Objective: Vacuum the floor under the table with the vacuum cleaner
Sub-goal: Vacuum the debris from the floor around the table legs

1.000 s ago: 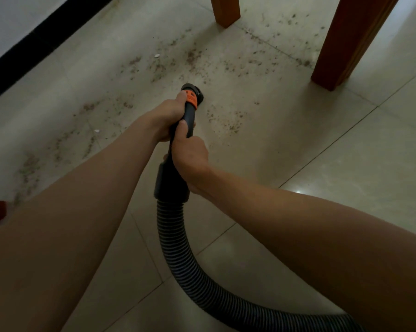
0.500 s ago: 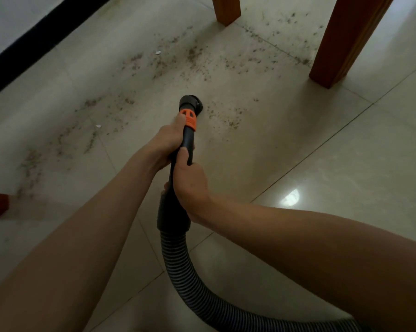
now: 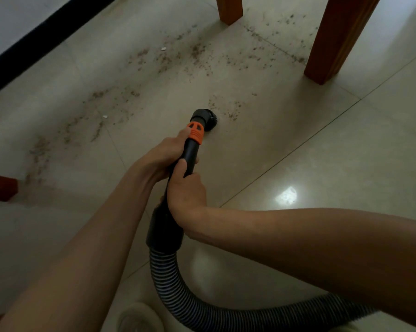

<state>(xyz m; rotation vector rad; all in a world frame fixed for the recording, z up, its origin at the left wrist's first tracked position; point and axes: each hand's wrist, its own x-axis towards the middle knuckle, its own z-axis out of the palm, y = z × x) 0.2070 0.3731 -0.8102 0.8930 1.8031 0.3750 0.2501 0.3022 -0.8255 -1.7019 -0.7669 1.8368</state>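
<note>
Pulled back toward the body since a second ago: both hands and nozzle (image 3: 203, 117). Left hand (image 3: 165, 153) and right hand (image 3: 186, 191) fingers clenched round the wand (image 3: 190, 152); hose (image 3: 178, 295) trails behind. Best: brush flat, slow passes over debris (image 3: 197, 53). Desk legs (image 3: 331, 39) crowd the far floor (image 3: 345, 152).

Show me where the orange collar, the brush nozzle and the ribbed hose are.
orange collar (image 3: 195, 133), head view, on its ridged front face.
brush nozzle (image 3: 203, 116), head view, on the black round head.
ribbed hose (image 3: 178, 298), head view, on the bend below the cuff.
</note>
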